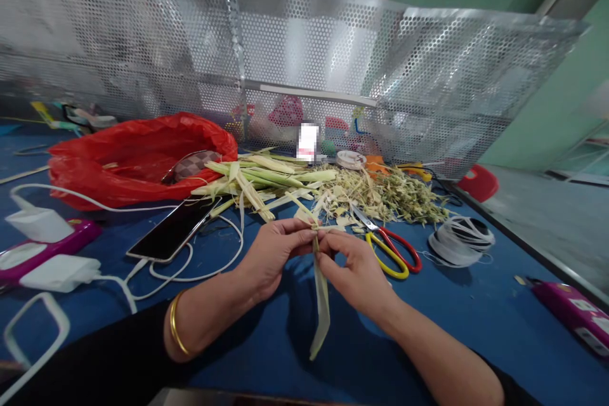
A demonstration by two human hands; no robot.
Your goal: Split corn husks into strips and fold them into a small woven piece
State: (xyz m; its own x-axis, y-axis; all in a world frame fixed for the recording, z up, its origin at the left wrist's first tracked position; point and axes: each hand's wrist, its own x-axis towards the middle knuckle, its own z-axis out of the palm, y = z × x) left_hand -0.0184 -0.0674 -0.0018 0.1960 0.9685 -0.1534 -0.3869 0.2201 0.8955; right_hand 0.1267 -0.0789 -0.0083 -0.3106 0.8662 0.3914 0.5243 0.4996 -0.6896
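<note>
Pale, flat corn husk strips (321, 298) cross between my two hands above the blue table, with one long end hanging down towards me. My left hand (280, 247) pinches the strips where they meet at a small knot-like crossing. My right hand (349, 263) grips the husk just to the right, thumb and forefinger closed on it. Short husk ends stick out beyond my fingertips. Behind my hands lies a heap of green and pale husks (257, 177). Scissors (392, 252) with one red and one yellow handle rest beside my right hand, blades slightly apart.
On the left are a red plastic bag (95, 171), a phone (171, 231) on a white cable, and chargers in a purple power strip (80, 238). To the right sit dried plant scraps (404, 196), a spool of white string (461, 241) and a purple object (571, 311). Perforated silver sheeting (304, 51) stands behind.
</note>
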